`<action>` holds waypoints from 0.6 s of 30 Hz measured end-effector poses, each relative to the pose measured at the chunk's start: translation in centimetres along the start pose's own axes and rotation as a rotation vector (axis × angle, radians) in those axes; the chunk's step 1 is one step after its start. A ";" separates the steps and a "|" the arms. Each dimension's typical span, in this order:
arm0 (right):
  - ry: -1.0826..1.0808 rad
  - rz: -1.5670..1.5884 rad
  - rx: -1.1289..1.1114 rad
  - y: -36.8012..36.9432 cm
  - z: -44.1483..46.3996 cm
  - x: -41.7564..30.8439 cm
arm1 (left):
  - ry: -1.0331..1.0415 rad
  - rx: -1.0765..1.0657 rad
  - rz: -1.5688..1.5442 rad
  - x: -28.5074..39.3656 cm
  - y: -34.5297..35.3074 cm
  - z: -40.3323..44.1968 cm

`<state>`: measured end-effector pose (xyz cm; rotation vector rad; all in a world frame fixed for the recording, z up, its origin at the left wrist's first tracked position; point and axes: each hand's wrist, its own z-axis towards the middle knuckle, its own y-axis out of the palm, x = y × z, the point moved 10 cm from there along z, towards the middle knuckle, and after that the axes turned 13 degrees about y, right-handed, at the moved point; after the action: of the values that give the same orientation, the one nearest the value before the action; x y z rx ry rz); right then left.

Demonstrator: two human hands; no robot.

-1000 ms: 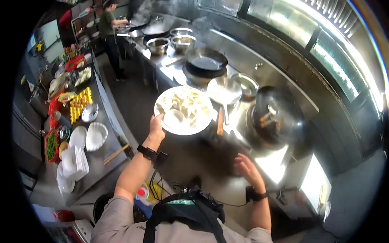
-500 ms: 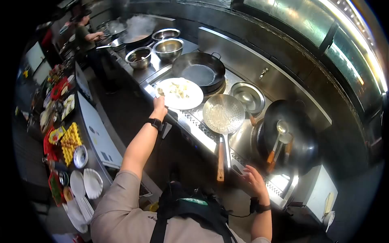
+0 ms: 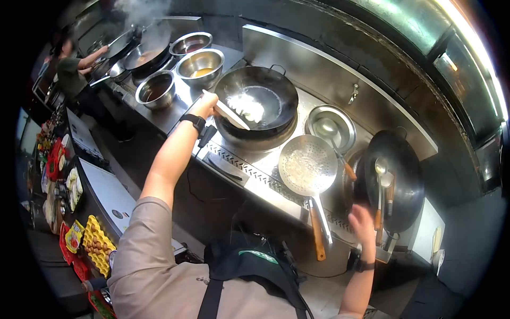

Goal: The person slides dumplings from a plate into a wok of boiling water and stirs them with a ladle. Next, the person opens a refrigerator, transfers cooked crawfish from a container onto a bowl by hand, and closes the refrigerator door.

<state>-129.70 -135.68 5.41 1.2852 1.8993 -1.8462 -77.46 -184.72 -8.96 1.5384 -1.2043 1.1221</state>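
Observation:
My left hand grips a white plate by its near edge and holds it steeply tilted at the side of a black wok. Pale food pieces, overexposed and hard to identify, lie in the wok beside the plate. To the right, my right hand hangs in the air, slightly blurred, with fingers apart and nothing in it. It is nearest to the ladles resting in a second dark wok. A large perforated skimmer lies between my hands, its wooden handle over the counter's front edge.
Steel bowls with dark and yellow liquids stand left of the wok. Behind the skimmer is a steel basin with a ladle. A steaming wok and another person are at far left. Eggs in a yellow tray sit at lower left.
My left hand has brought the plate over the wok and tipped it. Food that was on the plate is now in the wok. My right hand has shifted right, and the view has turned.

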 end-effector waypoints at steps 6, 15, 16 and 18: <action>-0.219 -0.427 0.307 2.0 14.6 -2.7 | 0.087 -0.022 0.077 2.7 -2.7 0.0; 0.078 -0.676 -0.087 7.3 24.0 2.2 | 0.332 -0.014 -0.554 0.9 -14.0 -14.8; -0.029 -0.666 -0.096 8.2 25.3 3.2 | 0.315 0.059 -0.607 -1.1 -16.1 -16.2; 0.346 -0.475 -0.271 9.2 25.9 5.5 | 0.271 0.228 -0.647 -4.9 -20.1 -18.6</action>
<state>-137.53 -157.64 -10.06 1.1953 2.7268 -1.5333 -60.98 -162.50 -11.41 1.7035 -0.3523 0.9967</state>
